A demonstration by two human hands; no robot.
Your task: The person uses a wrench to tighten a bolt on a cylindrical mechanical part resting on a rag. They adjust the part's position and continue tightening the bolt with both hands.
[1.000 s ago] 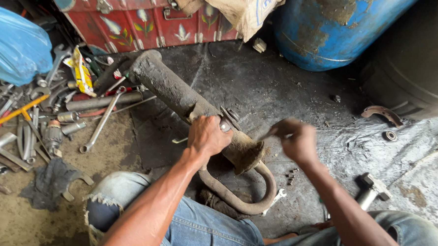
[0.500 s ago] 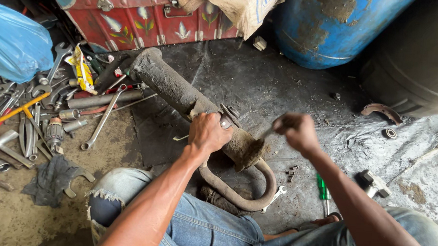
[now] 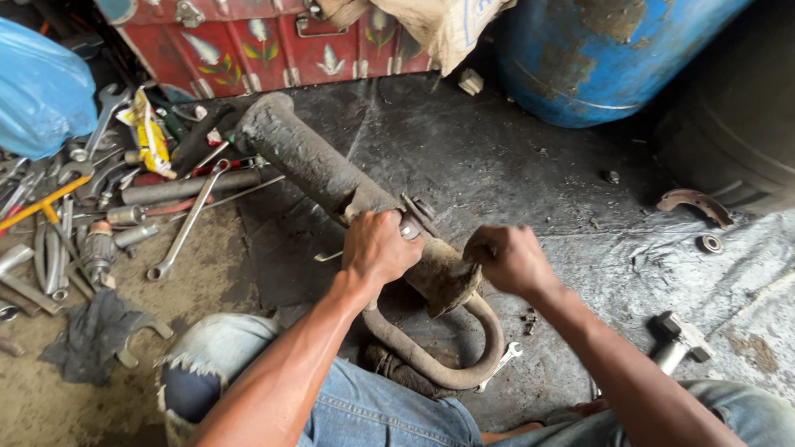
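A long, dirty grey metal tube [image 3: 315,162] lies slanted on the oily floor, its near end joined to a curved pipe loop [image 3: 463,365]. My left hand [image 3: 377,248] grips the tube near a bolted clamp. My right hand [image 3: 506,258] is closed in a fist at the tube's near end; what it holds is hidden. A small spanner [image 3: 501,360] lies by the loop. My knees in torn blue jeans [image 3: 230,368] frame the work.
Many spanners and rods [image 3: 67,227] are scattered at left beside a blue plastic bag [image 3: 23,91]. A red painted metal box [image 3: 272,30] stands behind, a blue drum [image 3: 601,54] at back right. A hammer [image 3: 674,338] lies at right.
My right hand has moved left and down from a raised position to the near end of the tube. My left hand keeps its grip on the tube.
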